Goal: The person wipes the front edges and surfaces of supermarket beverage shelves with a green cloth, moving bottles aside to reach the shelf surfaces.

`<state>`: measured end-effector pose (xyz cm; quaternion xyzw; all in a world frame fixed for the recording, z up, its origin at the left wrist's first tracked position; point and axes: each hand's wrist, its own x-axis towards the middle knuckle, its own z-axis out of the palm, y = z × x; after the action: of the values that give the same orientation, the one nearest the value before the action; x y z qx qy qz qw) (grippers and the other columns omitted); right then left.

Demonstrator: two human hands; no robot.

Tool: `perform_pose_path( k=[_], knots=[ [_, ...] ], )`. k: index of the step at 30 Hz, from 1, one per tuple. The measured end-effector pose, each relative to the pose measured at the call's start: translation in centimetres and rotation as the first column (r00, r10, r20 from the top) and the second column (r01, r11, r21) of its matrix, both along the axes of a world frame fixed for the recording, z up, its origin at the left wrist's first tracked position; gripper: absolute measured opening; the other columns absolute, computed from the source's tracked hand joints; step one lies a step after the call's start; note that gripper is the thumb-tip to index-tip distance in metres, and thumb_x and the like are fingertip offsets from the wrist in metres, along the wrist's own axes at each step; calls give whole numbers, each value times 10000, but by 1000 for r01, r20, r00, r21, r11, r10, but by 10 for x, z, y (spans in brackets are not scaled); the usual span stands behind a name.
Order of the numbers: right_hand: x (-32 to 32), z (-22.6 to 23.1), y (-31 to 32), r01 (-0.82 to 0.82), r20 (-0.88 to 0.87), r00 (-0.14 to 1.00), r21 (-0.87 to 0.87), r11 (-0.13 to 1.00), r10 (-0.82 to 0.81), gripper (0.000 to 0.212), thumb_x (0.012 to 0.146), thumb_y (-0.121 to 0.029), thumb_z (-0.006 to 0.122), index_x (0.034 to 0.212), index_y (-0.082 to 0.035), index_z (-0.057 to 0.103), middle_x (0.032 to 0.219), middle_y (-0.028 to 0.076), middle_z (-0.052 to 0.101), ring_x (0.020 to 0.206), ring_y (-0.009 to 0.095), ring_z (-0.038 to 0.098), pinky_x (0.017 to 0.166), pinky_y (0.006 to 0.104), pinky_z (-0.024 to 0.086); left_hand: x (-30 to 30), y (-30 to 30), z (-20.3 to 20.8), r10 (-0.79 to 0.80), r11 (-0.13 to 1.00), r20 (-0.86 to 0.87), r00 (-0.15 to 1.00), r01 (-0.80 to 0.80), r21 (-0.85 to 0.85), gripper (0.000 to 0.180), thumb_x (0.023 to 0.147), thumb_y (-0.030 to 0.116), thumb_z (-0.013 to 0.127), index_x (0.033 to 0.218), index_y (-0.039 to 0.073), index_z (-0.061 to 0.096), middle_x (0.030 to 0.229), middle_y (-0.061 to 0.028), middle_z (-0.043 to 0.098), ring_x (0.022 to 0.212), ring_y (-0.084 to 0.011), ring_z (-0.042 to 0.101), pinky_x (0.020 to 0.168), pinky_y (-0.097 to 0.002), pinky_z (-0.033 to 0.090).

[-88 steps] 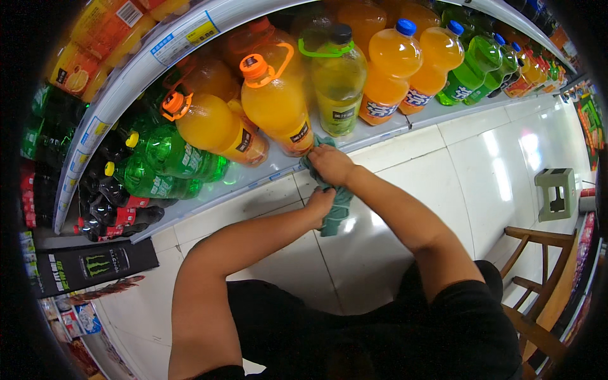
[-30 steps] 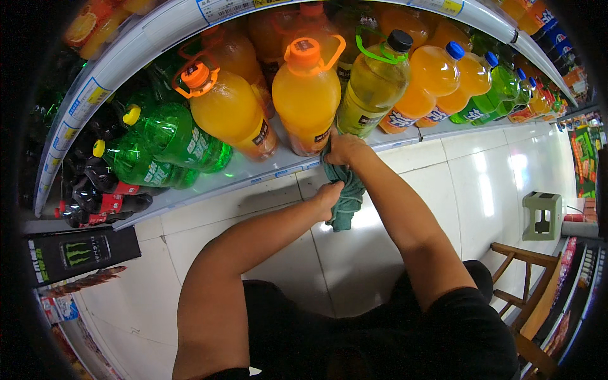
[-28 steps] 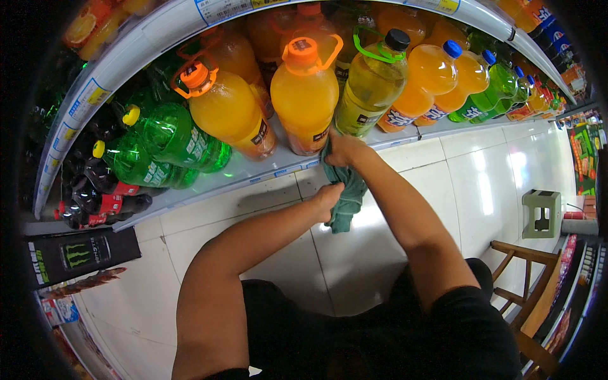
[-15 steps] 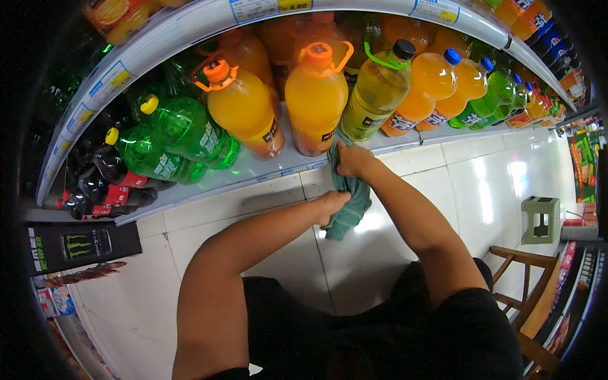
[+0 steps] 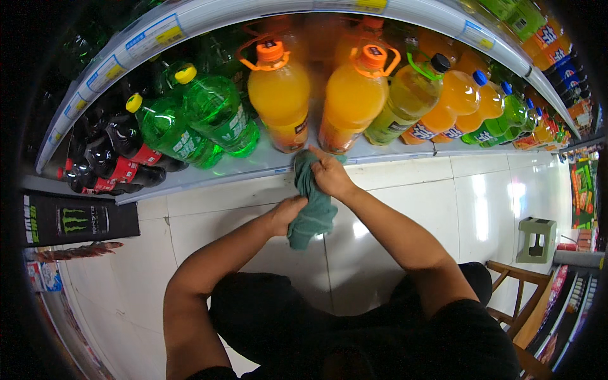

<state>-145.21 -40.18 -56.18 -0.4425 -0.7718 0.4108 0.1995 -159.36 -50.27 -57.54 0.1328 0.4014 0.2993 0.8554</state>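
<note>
A crumpled green cloth (image 5: 313,223) hangs between my two hands at the front edge of the bottom shelf (image 5: 253,172). My right hand (image 5: 332,176) is closed on its upper part, right below two large orange juice bottles (image 5: 354,98) with orange caps and carry loops. My left hand (image 5: 288,214) grips the cloth lower down, nearer to me. The cloth's top end touches the shelf edge by the bottle bases. To the right of the juice stands a yellow-green drink bottle (image 5: 405,104) with a black cap.
Green soda bottles (image 5: 218,114) and dark cola bottles (image 5: 117,158) fill the shelf's left. Orange soda bottles (image 5: 456,101) stand to the right. A curved shelf edge (image 5: 278,12) with price tags runs overhead. A plastic stool (image 5: 536,240) and a wooden chair (image 5: 519,285) are at right.
Both hands and the cloth have moved left along the shelf edge, from under the yellow-green bottle to between the two orange juice bottles. The view has shifted left too.
</note>
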Motion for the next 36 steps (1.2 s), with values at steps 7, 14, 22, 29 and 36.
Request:
perform_pose_path(
  k=[7,14,22,29,36],
  knots=[
    [-21,28,-10,23,508,860,-124,992,44,759,845,-361,541,1394,18,180,953,324,591,882,434,597,779,442,479,-2,18,-9,-21,992,-130,991,4,-127,352,926,301,487,1162,41,513,1104,-89,598,943,-191,608,795,-367,519],
    [-26,-21,27,77,437,898,-272,959,52,866,817,-424,571,1424,-19,106,830,245,620,631,337,606,611,401,499,2,16,-43,73,983,-116,991,-91,-159,250,925,222,420,1025,37,555,927,-67,616,780,-193,620,677,-366,530],
    [-34,2,28,-58,527,812,-355,933,250,901,750,-358,623,1418,-37,111,910,250,605,699,316,596,673,381,489,15,12,-32,-73,992,-112,991,60,-113,296,929,248,449,1104,29,543,1028,-95,610,822,-215,618,744,-399,530],
    [-36,-40,39,-47,645,759,-85,995,91,895,766,-345,622,1425,-28,106,935,254,627,605,313,641,637,366,528,7,25,-17,8,987,-122,993,-27,-160,283,919,274,478,1071,53,567,936,-64,640,776,-191,628,700,-346,533],
    [-63,-23,16,-264,339,824,-477,838,453,747,823,-315,556,1434,-81,194,659,148,560,452,225,525,425,351,453,-34,-25,-30,-55,995,1,998,55,-85,312,909,276,504,1111,44,561,1035,-71,618,885,-181,617,783,-353,520]
  ],
)
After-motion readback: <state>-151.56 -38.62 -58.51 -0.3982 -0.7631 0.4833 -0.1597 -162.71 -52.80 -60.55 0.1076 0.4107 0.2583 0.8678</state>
